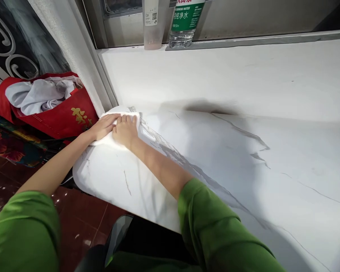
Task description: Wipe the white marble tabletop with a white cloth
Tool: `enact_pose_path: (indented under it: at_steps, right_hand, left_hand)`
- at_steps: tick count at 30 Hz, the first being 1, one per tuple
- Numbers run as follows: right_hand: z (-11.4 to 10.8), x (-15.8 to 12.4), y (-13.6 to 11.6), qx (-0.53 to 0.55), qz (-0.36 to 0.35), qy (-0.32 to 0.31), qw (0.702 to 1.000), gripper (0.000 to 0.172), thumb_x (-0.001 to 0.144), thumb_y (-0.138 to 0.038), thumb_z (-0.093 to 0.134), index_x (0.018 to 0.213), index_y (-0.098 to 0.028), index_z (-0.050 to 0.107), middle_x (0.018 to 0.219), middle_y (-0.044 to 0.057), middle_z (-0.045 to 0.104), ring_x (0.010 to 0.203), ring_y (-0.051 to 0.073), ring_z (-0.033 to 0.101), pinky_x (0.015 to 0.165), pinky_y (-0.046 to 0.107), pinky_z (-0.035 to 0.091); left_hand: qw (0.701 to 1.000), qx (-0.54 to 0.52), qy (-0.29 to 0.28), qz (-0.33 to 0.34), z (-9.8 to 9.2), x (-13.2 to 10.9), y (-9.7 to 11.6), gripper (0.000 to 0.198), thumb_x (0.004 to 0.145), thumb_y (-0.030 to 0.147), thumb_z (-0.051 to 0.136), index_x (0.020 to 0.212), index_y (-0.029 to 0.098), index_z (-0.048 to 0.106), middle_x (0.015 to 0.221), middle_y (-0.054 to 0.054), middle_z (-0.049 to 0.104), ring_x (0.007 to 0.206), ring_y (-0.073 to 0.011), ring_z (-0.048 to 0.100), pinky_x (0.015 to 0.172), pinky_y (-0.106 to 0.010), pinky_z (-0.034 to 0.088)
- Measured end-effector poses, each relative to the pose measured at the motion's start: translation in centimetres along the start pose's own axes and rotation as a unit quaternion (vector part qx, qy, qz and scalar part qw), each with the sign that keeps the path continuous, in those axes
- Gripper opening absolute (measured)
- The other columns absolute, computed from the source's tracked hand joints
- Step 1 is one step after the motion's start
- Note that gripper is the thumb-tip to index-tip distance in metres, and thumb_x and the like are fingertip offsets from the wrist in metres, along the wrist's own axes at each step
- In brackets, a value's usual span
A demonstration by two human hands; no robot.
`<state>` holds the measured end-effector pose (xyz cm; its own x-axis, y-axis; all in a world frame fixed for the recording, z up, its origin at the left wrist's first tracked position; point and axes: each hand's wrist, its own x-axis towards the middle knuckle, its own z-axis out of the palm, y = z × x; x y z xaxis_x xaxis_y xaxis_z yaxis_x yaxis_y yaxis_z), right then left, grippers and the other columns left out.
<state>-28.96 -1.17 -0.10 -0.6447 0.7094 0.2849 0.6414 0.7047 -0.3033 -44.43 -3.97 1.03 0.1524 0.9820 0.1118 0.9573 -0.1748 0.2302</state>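
Observation:
Both of my hands lie flat, side by side, on a white cloth point(136, 119) at the far left corner of a white marble table point(229, 158). My left hand point(104, 126) presses the cloth's left part with its fingers stretched out. Beside it, touching it, my right hand point(126, 129) lies with its fingers together and flat on the cloth. The cloth is mostly hidden under the hands; only its edges show. Green sleeves cover my upper arms.
A red bag point(59, 113) with pale fabric in it stands on the floor left of the table. On the sill behind stand a water bottle point(184, 26) with a green label and a clear container point(152, 24). Dark red floor tiles point(82, 223) lie below.

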Motion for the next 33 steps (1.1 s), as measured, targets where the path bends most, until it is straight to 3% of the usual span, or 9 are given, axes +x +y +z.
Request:
enact_pose_path:
  at_steps: [5, 7, 10, 14, 19, 27, 30, 33]
  right_hand:
    - [1.5, 5.0, 4.7, -0.008, 0.069, 0.052, 0.996, 0.048, 0.095, -0.021, 0.037, 0.134, 0.002, 0.055, 0.132, 0.026, 0.060, 0.127, 0.036, 0.049, 0.115, 0.055, 0.023]
    - [1.8, 5.6, 5.5, -0.011, 0.082, 0.064, 0.994, 0.048, 0.095, -0.020, 0.036, 0.133, 0.002, 0.056, 0.130, 0.025, 0.061, 0.125, 0.036, 0.050, 0.114, 0.055, 0.023]
    - [1.9, 5.3, 5.7, -0.017, 0.068, 0.074, 0.995, 0.048, 0.095, -0.020, 0.035, 0.132, 0.003, 0.056, 0.130, 0.026, 0.060, 0.124, 0.037, 0.049, 0.113, 0.054, 0.023]
    - [1.1, 3.0, 4.6, -0.030, 0.036, 0.051, 0.998, 0.048, 0.096, -0.021, 0.034, 0.133, 0.003, 0.054, 0.133, 0.027, 0.058, 0.125, 0.036, 0.048, 0.112, 0.051, 0.025]
    - [-0.6, -2.1, 2.3, -0.035, -0.013, 0.004, 0.999, 0.054, 0.097, -0.023, 0.030, 0.142, 0.003, 0.047, 0.146, 0.024, 0.050, 0.135, 0.035, 0.042, 0.117, 0.049, 0.020]
    - [-4.1, -13.8, 0.3, -0.041, -0.091, -0.046, 0.994, 0.059, 0.097, -0.025, 0.036, 0.147, 0.005, 0.042, 0.154, 0.024, 0.043, 0.142, 0.037, 0.037, 0.121, 0.053, 0.019]
    - [-5.2, -16.8, 1.0, -0.042, -0.098, -0.048, 0.993, 0.058, 0.096, -0.026, 0.037, 0.145, 0.005, 0.045, 0.153, 0.024, 0.045, 0.141, 0.038, 0.038, 0.121, 0.053, 0.020]
    - [-5.6, -17.1, 2.2, -0.037, -0.084, -0.052, 0.994, 0.057, 0.093, -0.024, 0.039, 0.142, 0.004, 0.049, 0.151, 0.024, 0.047, 0.139, 0.038, 0.040, 0.120, 0.053, 0.021]
  left_hand:
    - [1.000, 0.000, -0.011, 0.020, 1.2, 8.1, -1.4, 0.056, 0.089, 0.026, 0.036, 0.142, 0.015, 0.049, 0.153, -0.010, 0.049, 0.142, -0.0247, 0.042, 0.121, -0.041, 0.028]
    - [1.000, 0.002, -0.019, 0.025, 1.5, 9.5, -1.6, 0.056, 0.089, 0.025, 0.037, 0.143, 0.014, 0.048, 0.154, -0.010, 0.048, 0.143, -0.0237, 0.042, 0.122, -0.039, 0.027]
    - [1.000, 0.012, -0.016, 0.024, 1.7, 9.4, -1.4, 0.056, 0.092, 0.025, 0.035, 0.146, 0.015, 0.046, 0.156, -0.009, 0.045, 0.144, -0.0231, 0.039, 0.122, -0.039, 0.026]
    - [0.999, 0.031, -0.010, 0.017, 1.7, 6.3, -0.4, 0.055, 0.095, 0.025, 0.033, 0.147, 0.015, 0.044, 0.158, -0.010, 0.043, 0.146, -0.0229, 0.036, 0.123, -0.042, 0.024]
    - [0.999, 0.049, 0.002, -0.008, 1.7, -0.1, 2.8, 0.055, 0.096, 0.026, 0.031, 0.149, 0.014, 0.041, 0.159, -0.011, 0.041, 0.148, -0.0242, 0.034, 0.124, -0.046, 0.022]
    - [0.997, 0.064, 0.017, -0.050, 2.7, -11.0, 13.0, 0.057, 0.097, 0.026, 0.025, 0.149, 0.008, 0.040, 0.158, -0.016, 0.040, 0.149, -0.0268, 0.033, 0.124, -0.050, 0.020]
    - [0.997, 0.062, 0.019, -0.041, 3.4, -12.5, 16.1, 0.056, 0.097, 0.026, 0.026, 0.149, 0.009, 0.040, 0.158, -0.015, 0.040, 0.149, -0.0266, 0.033, 0.125, -0.050, 0.019]
    - [0.998, 0.056, 0.008, -0.029, 3.8, -11.4, 17.2, 0.056, 0.096, 0.025, 0.027, 0.148, 0.008, 0.041, 0.158, -0.016, 0.041, 0.149, -0.0270, 0.033, 0.125, -0.051, 0.020]
